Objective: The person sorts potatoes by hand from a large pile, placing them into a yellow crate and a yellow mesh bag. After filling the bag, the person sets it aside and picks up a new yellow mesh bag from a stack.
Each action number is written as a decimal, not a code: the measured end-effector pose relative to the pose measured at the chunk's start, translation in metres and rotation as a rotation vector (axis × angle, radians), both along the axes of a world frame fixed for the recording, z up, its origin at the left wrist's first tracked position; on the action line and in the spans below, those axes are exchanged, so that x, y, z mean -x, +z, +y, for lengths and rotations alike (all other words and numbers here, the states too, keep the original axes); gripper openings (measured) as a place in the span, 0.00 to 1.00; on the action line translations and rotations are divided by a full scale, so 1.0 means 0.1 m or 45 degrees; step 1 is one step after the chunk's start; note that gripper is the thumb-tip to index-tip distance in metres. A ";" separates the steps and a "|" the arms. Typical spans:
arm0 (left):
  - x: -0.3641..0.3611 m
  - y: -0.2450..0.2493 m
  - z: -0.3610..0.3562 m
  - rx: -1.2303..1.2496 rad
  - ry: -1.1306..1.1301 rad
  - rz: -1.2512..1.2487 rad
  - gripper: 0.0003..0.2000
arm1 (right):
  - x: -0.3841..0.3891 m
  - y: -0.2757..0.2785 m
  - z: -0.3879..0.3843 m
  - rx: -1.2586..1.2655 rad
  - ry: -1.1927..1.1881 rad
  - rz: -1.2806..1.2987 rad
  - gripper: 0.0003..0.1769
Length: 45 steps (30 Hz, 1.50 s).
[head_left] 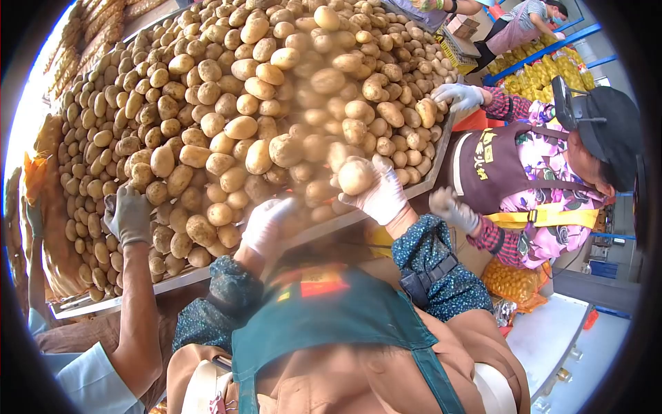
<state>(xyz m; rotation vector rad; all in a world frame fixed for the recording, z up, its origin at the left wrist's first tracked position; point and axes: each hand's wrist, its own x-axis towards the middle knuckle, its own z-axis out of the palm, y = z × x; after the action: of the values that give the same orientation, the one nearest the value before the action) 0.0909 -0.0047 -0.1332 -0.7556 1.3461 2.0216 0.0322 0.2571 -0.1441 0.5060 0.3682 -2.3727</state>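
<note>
A heap of potatoes (241,128) covers a broad table with a metal edge (332,225). My right hand (383,193), in a white glove, is closed around a round, pale potato (356,176) just above the table's near edge. My left hand (267,226), also in a white glove, is at the near edge to the left, beside the front potatoes. Its fingers look stretched out toward the right and somewhat blurred, and no potato shows in it. A hazy smear down the middle of the view softens the potatoes between and beyond my hands.
At the left, a co-worker's gloved hand (129,215) touches the potatoes. To the right, a co-worker in a dark apron (493,162) has one gloved hand (458,96) at the heap. Behind are filled yellow net bags (545,79), a blue rail (552,50), and a white table (545,338).
</note>
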 end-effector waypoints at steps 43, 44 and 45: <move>-0.12 0.17 0.93 -0.819 -0.470 0.130 0.32 | -1.22 0.24 0.73 -0.463 -0.083 0.467 0.32; -0.14 0.15 1.03 -0.814 -0.522 0.178 0.32 | -1.30 0.24 0.79 -0.487 -0.118 0.443 0.32; -0.16 0.14 1.11 -0.781 -0.589 0.165 0.33 | -1.42 0.21 0.88 -0.511 -0.167 0.384 0.31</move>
<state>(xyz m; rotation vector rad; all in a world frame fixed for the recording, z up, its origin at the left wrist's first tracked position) 0.1072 0.1066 -0.1192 -0.0299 0.7831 1.9502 0.1744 0.3449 -0.1227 0.3561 0.9881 -2.5133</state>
